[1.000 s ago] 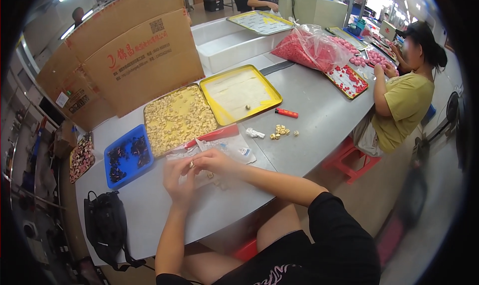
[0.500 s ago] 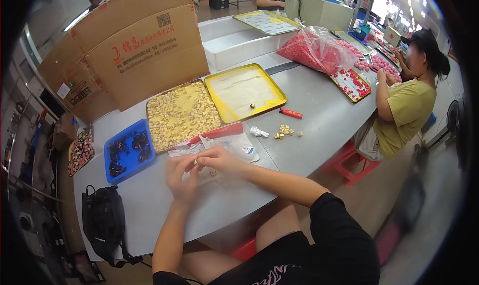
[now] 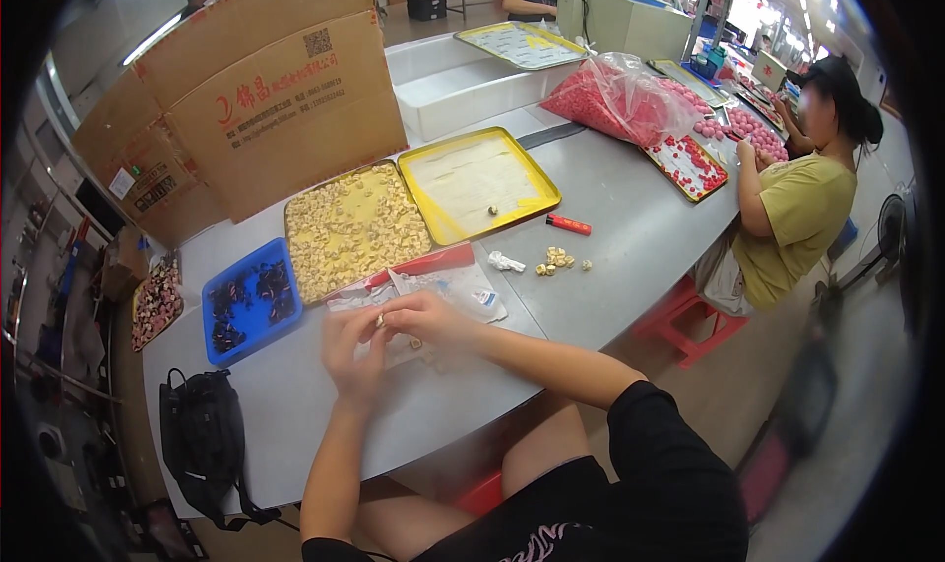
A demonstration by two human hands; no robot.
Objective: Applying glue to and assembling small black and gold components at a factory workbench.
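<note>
My left hand (image 3: 351, 353) and my right hand (image 3: 428, 319) meet over the near side of the table, fingertips pinched together. Between them is a small pale yellowish piece (image 3: 380, 321), too small to make out its kind. A crumpled clear plastic bag (image 3: 445, 288) lies under and just beyond my right hand, on a white and red sheet. A few small gold-coloured pieces (image 3: 415, 343) lie below my right palm. Beyond my hands, a yellow tray (image 3: 359, 222) holds many similar pale yellow blocky pieces. Left of my hands stands a blue tray (image 3: 212, 318) of dark, shiny pieces.
Right of the sheet lie a white crumpled tissue (image 3: 506, 262), a cluster of gold pieces (image 3: 554, 260) and a red lighter (image 3: 569, 224). A yellow-rimmed tray (image 3: 472, 180), cardboard box (image 3: 285, 109), black bag (image 3: 205, 434) and bag of pink pieces (image 3: 615, 94) surround me. A co-worker (image 3: 802, 188) sits at right.
The whole view has shifted slightly left. My hands stay together on the small piece, with only a slight change in the fingers.
</note>
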